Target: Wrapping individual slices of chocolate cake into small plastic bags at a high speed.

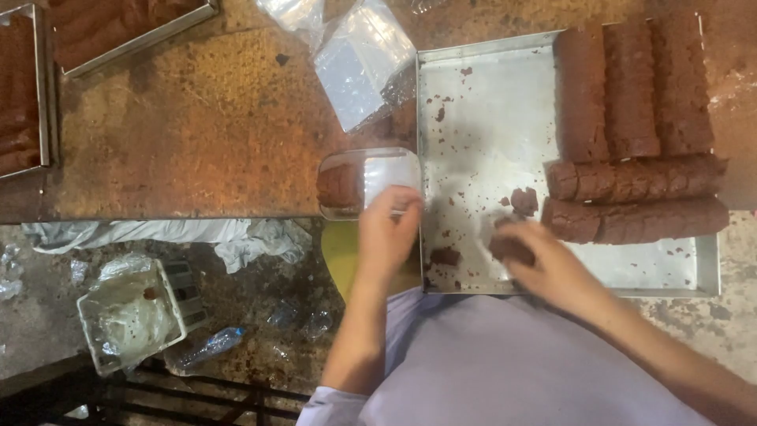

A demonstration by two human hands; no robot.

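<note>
Brown crumbly dough lump (509, 249) sits under my right hand (552, 272), fingers curled on it, lower centre of the shallow metal tray (473, 110). My left hand (386, 233) grips the clear plastic tub (367, 181) just left, on the rusty desk (197, 126); I see the tub lying nearer the left hand.

Rust-brown, stained worktop (197, 118) filling the upper view, its front edge running across the middle. Below, a grimy mottled floor (260, 315) strewn with crumpled white cloth (158, 234), scraps of clear plastic and a white bin (130, 315) lined with a bag. Dark metal bars (197, 394) along the bottom edge. Flat, even light.
</note>
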